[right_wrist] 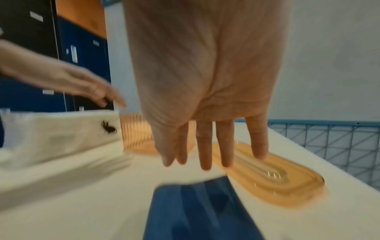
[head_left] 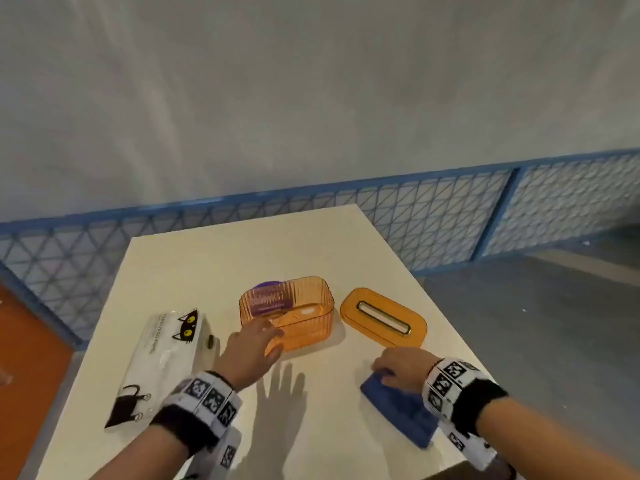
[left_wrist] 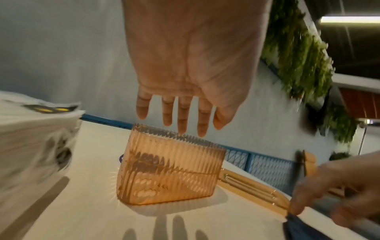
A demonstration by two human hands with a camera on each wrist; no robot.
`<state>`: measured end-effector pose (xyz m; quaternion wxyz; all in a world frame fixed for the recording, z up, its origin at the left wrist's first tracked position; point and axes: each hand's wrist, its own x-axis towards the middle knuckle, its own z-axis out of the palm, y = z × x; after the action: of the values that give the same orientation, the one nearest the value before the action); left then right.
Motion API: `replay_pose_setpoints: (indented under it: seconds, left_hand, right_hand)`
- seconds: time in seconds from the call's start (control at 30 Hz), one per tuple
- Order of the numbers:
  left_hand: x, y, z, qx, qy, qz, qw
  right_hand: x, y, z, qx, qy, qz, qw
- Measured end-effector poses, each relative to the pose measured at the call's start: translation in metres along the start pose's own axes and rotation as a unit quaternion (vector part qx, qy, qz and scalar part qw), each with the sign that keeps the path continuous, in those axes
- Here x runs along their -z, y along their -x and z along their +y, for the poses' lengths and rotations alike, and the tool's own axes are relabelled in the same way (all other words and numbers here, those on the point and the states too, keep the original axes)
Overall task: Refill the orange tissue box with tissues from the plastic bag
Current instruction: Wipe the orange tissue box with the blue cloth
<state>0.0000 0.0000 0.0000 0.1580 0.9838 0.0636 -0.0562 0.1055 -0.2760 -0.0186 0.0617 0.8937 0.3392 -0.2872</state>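
Note:
The orange ribbed tissue box [head_left: 298, 327] stands open-topped mid-table, and only its orange floor shows inside. Its slotted lid [head_left: 382, 317] lies flat to the right. The plastic bag of tissues [head_left: 162, 362], white with a black cat print, lies to the left. My left hand [head_left: 268, 336] is at the box's near-left corner. In the left wrist view, the straight fingers of that hand [left_wrist: 180, 125] hover just over the rim of the box [left_wrist: 170, 170]. My right hand [head_left: 379, 370] rests with straight fingers [right_wrist: 205, 160] on a blue cloth [head_left: 398, 407].
The white table [head_left: 207, 265] ends close behind the box, with a blue mesh fence [head_left: 433, 223] beyond it. A purple round object [head_left: 266, 285] sits behind the box. In the right wrist view, the lid [right_wrist: 267, 178] lies just past the blue cloth [right_wrist: 195, 207].

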Motion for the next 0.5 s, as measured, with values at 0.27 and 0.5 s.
replay_pose_setpoints:
  seconds: [0.27,0.5]
  left_hand:
    - [-0.011,-0.078,0.001,0.000,-0.045,-0.101,0.994]
    - [-0.017,-0.095,0.015,-0.006,-0.017,-0.152,0.988]
  right_hand:
    - [-0.072,0.001,-0.005,0.003,0.033,0.051,0.998]
    - [-0.098,0.004,-0.002,-0.018,-0.010,0.117,0.993]
